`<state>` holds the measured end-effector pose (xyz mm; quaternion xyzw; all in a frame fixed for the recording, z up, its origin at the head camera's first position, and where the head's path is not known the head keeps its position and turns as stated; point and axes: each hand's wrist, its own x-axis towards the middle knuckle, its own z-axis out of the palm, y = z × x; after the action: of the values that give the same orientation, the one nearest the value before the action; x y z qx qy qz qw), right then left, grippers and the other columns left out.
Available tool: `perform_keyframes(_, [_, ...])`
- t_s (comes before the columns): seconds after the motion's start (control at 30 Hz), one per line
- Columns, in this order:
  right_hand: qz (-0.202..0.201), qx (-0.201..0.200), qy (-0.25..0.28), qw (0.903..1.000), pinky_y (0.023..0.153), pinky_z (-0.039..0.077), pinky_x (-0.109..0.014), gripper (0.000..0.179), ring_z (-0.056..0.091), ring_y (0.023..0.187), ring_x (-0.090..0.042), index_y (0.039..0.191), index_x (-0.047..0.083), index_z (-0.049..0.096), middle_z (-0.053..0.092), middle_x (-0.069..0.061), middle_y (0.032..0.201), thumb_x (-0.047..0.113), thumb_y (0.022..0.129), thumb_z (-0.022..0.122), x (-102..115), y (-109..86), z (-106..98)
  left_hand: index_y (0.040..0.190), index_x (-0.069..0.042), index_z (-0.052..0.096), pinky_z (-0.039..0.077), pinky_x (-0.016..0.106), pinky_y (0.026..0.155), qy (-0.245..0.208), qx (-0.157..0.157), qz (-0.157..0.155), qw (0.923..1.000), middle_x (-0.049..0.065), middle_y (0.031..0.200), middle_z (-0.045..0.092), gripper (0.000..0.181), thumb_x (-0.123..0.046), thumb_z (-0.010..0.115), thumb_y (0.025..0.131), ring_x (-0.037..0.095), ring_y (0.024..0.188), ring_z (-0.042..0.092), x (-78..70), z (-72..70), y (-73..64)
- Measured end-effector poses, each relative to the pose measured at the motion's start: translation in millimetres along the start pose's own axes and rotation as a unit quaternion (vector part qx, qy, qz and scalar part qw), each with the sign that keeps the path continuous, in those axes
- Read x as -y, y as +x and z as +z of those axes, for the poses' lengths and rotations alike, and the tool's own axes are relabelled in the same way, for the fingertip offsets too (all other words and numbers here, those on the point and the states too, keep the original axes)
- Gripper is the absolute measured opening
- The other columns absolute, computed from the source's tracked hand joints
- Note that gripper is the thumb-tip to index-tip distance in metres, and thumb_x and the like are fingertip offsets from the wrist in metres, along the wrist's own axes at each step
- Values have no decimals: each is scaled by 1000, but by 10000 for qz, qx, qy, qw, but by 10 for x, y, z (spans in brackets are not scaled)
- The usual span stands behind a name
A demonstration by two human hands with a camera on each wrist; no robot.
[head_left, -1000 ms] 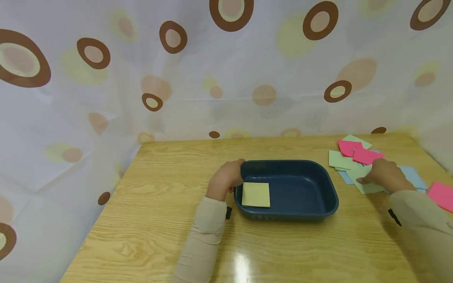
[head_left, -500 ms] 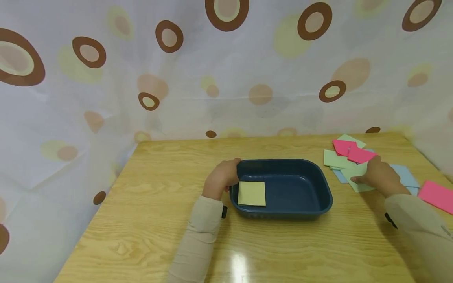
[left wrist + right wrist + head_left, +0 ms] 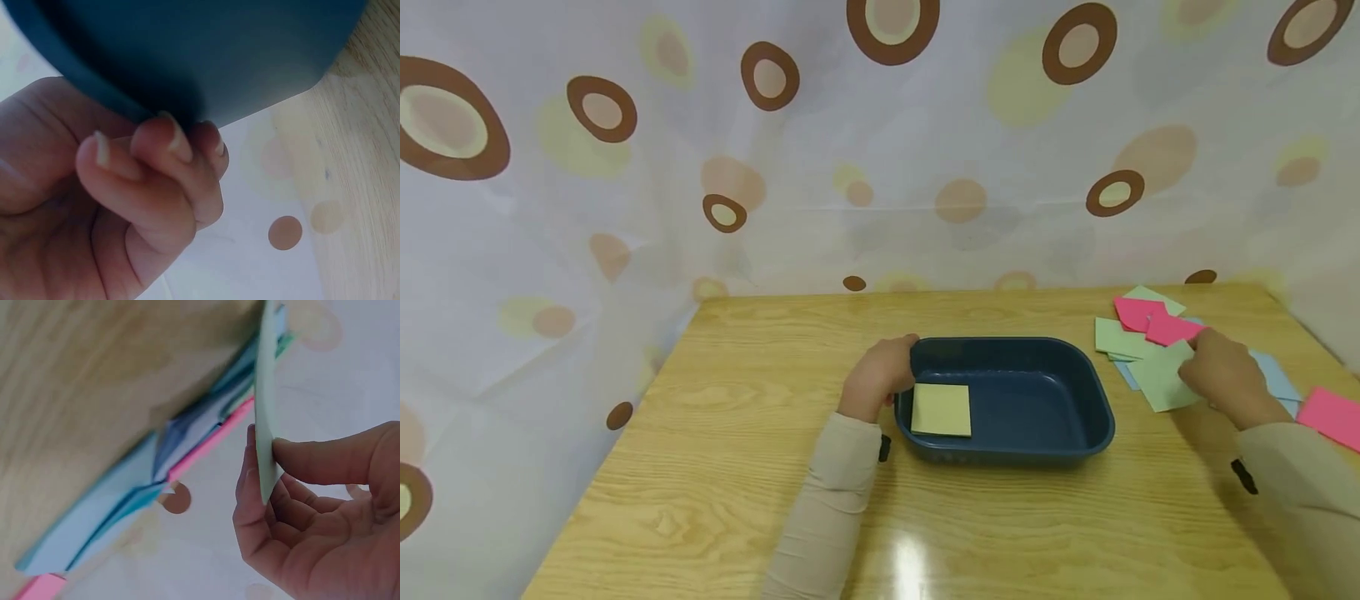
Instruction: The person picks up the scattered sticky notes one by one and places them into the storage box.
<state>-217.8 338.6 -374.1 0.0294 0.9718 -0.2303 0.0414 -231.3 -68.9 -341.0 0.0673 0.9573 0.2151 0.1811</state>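
Note:
A dark blue rectangular tray (image 3: 1015, 412) stands on the table, and a pad of yellow sticky notes (image 3: 941, 410) lies at its left end. My left hand (image 3: 878, 379) grips the tray's left rim; in the left wrist view the curled fingers (image 3: 165, 150) hook at the tray's edge (image 3: 112, 94). My right hand (image 3: 1228, 375) pinches a pale green sticky note (image 3: 1165, 379) at the pile on the right. The right wrist view shows that green note (image 3: 265, 412) edge-on between thumb and fingers, held off the table.
Pink sticky notes (image 3: 1172, 328), green notes (image 3: 1118, 337) and blue notes (image 3: 1273, 375) overlap at the table's right. Another pink note (image 3: 1332, 417) lies nearer the right edge. A patterned curtain (image 3: 955, 150) hangs behind the wooden table (image 3: 715, 467).
The right hand has closed on the pale green note and drawn it slightly up from the pile. The left hand stays on the tray rim. The head view shifted a little.

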Motion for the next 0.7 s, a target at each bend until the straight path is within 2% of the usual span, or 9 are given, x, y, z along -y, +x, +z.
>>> perform_keyframes(0.1, [-212, -263, 59, 9994, 47, 41, -34, 42, 50, 61, -30, 118, -24, 37, 54, -37, 90, 3, 87, 41, 84, -23, -88, 151, -17, 32, 40, 22, 37, -61, 38, -19, 10000, 20, 132, 54, 61, -1, 51, 95, 14, 37, 45, -3, -16, -4])
perform_keyframes(0.2, [-378, -655, 107, 9971, 51, 44, -38, 41, 56, 71, -42, 123, -20, 39, 50, -42, 106, 5, 92, 43, 204, -38, -166, 151, -16, 33, 40, 22, 37, -49, 35, -19, 10000, 21, 132, 53, 61, 0, 52, 95, 14, 37, 45, 1, -31, -9])
perform_keyframes(0.33, [-490, -1010, 337, 9931, 65, 47, -52, 42, 52, 93, -54, 127, -17, 40, 48, -42, 113, 8, 94, 49, 393, -56, -223, 151, -16, 33, 40, 22, 37, -64, -12, -36, 10000, 21, 131, 54, 61, 1, 52, 95, 15, 37, 46, 8, -27, -14])
perform_keyframes(0.47, [-753, -1228, 570, 9879, 73, 43, -59, 40, 48, 100, -54, 125, -17, 43, 49, -40, 114, 8, 95, 53, 610, -109, -203, 151, -17, 33, 39, 22, 38, -126, 13, -139, 9998, 18, 130, 55, 63, 3, 52, 94, 15, 38, 45, 21, 8, -31])
perform_keyframes(0.57, [-1021, -1351, 724, 9829, 70, 46, -55, 37, 51, 99, -51, 125, -15, 46, 52, -36, 113, 9, 97, 52, 798, -164, -179, 151, -17, 34, 39, 23, 38, -80, 10, -169, 9998, 17, 128, 57, 63, 3, 53, 94, 15, 38, 44, 18, 25, -47])
perform_keyframes(0.7, [-1399, -1387, 871, 9765, 64, 48, -39, 33, 57, 96, -48, 123, -11, 52, 56, -32, 108, 10, 98, 52, 1061, -197, -210, 150, -16, 36, 39, 23, 38, -36, -83, -38, 10000, 17, 126, 58, 61, 2, 53, 94, 15, 40, 46, -28, 20, -47])
